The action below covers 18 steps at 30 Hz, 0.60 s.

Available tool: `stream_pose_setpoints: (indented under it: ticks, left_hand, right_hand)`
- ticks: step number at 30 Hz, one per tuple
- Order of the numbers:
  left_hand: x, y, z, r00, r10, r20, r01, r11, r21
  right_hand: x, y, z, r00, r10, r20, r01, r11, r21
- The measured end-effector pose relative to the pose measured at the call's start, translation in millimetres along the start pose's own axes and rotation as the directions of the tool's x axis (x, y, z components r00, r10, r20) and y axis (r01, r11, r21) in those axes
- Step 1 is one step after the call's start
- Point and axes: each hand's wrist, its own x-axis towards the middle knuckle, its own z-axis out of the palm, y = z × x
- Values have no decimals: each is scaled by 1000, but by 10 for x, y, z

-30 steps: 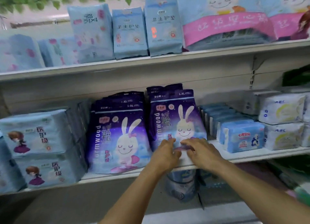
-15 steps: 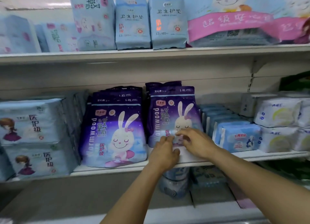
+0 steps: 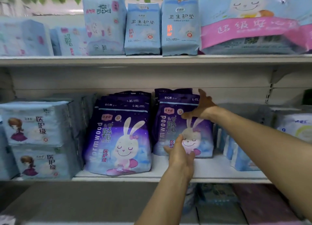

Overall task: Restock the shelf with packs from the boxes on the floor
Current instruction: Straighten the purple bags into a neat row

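Note:
Two rows of purple rabbit-print packs stand on the middle shelf (image 3: 168,180). The left row (image 3: 118,137) leans slightly forward. At the front pack of the right row (image 3: 168,123), my left hand (image 3: 181,154) presses flat against the lower face with fingers straight. My right hand (image 3: 201,106) reaches over that pack's upper right corner, fingers spread and thumb across the front; whether it grips the top edge is unclear. More purple packs stand behind both front ones.
Pale blue packs with a girl print (image 3: 37,140) are stacked at the left. Blue and white packs (image 3: 239,155) sit at the right. The upper shelf (image 3: 152,60) carries light blue packs and a big pink-banded bag (image 3: 253,27). Goods lie on the bottom shelf.
My right hand rose from the pack's lower edge to its upper right corner. My left hand slid up onto the pack's lower face. The pack now stands further back and more upright.

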Motion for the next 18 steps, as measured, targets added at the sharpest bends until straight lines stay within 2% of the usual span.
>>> stream_pose_setpoints:
  ticks: [2,5,8,11,14,18]
  left_hand:
    - [86,15,57,998,44,-33,-44,999,-5]
    - [261,73,140,995,86,-49,-87,996,-35]
    - [365,113,189,998,61,-25,-62,996,-65]
    - [423,115,165,999,49,-22,-50,998,-47]
    - [439,145,90,999,45,-20,-45,999,11]
    - [327,189,26,1000,31,-5,-30,997,78]
  right_hand:
    - [76,77,58,998,-55,18,55,998,-23]
    - [149,108,89,984,-152,-91,158,986,61]
    - [223,113,125,968,-182,-170,205,970,132]
    - [264,116,209,977,-99,-191,135,973,185]
    - [252,144,300,989,14,-149,31,955,296]
    - [197,220,348,977,67,-202,6,941,337]
